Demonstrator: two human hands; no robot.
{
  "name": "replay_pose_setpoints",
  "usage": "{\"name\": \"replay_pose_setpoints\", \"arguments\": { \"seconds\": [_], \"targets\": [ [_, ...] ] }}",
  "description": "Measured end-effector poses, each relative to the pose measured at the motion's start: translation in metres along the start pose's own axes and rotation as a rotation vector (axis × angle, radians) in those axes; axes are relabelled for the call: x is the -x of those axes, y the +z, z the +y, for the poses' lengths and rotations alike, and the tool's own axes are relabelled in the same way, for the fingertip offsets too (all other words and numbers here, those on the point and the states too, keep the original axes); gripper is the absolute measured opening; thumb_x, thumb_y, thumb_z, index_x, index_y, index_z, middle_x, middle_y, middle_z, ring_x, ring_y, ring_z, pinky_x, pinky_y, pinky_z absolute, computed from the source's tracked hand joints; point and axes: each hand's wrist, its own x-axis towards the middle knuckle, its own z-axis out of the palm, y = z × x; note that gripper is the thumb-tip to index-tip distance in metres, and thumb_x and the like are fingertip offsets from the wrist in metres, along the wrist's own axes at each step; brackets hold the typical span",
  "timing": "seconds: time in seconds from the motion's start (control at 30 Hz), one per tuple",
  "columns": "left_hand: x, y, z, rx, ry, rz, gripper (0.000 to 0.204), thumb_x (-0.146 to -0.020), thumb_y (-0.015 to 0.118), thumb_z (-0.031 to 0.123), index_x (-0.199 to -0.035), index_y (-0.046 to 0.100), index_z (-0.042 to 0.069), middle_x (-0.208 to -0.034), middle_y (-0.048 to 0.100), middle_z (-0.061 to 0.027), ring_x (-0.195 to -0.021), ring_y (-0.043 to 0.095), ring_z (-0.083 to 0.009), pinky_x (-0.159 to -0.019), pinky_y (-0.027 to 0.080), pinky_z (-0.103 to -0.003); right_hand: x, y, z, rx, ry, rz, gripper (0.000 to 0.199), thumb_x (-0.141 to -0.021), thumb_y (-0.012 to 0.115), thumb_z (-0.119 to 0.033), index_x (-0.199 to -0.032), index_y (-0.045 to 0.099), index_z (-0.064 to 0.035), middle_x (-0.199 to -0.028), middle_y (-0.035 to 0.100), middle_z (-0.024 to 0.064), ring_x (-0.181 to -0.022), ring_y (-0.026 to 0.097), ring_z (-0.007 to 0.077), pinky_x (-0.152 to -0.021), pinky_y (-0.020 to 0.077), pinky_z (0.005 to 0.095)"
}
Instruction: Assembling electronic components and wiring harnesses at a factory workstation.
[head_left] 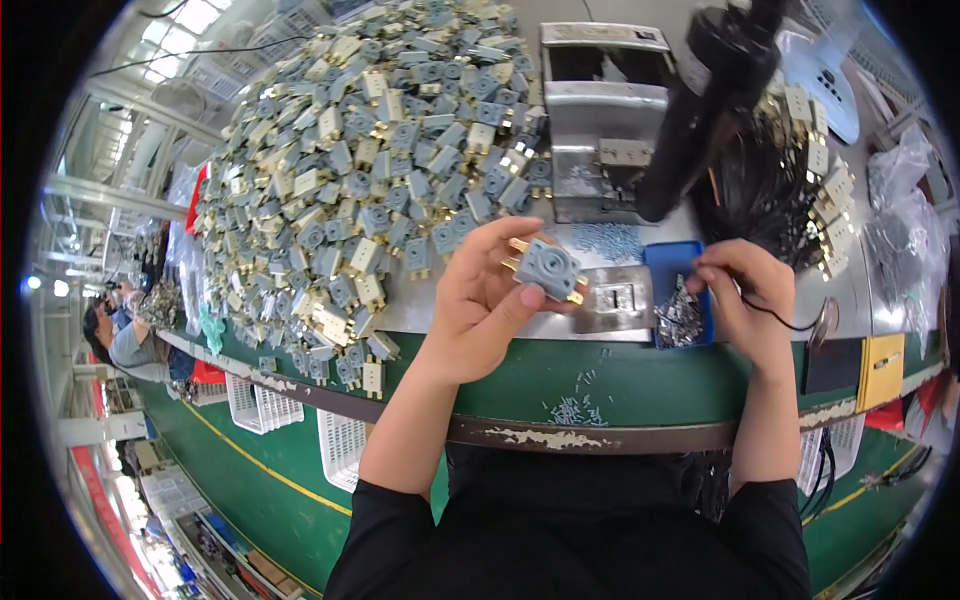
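Observation:
My left hand [487, 300] grips a grey-blue plug insert [547, 268] with brass pins, its round recessed face turned up. Over the blue tray [711, 312], my right hand [748, 295] is closed, thumb and fingertips pinched together. What the fingertips hold, if anything, is too small to tell. Beneath them, small metal pieces [680, 318] lie heaped in the tray. A thin black cord [785, 322] runs from under the right hand toward the right. Between the hands sits a metal fixture plate [614, 300] with a slotted middle.
A large heap of similar plug inserts [400, 140] covers the left of the bench. A metal machine [605, 120] stands behind, with a black cylindrical arm [700, 110] beside it. Black cables [750, 180] with plug ends lie at right. Small pins [577, 408] lie near the front edge.

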Motion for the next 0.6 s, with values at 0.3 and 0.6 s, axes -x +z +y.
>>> {"name": "replay_pose_setpoints", "arguments": {
  "seconds": [0.3, 0.6],
  "targets": [
    [-0.023, 0.015, -0.035, -0.886, 0.242, -0.189, 0.03, -0.073, 0.088, 0.004, -0.098, 0.072, 0.004, -0.101, 0.075, -0.0112, -0.096, 0.073, -0.0251, -0.082, 0.059, -0.037, -0.002, -0.001, -0.008, -0.105, 0.122, 0.114, 0.02, -0.087, 0.066, 0.013, -0.106, 0.068, 0.0062, -0.089, 0.073, 0.0124, -0.083, 0.073, 0.0197, -0.077, 0.0579, 0.0302],
    [-0.015, 0.013, -0.059, -0.961, 0.331, -0.11, 0.024, -0.068, 0.089, 0.007, -0.088, 0.076, 0.007, -0.098, 0.075, -0.0088, -0.097, 0.073, -0.0284, -0.081, 0.058, -0.038, -0.007, -0.001, -0.004, -0.076, -0.087, 0.095, 0.018, -0.08, 0.065, 0.018, -0.092, 0.067, 0.0046, -0.085, 0.071, 0.0149, -0.079, 0.071, 0.0221, -0.072, 0.057, 0.031]
  ]
}}
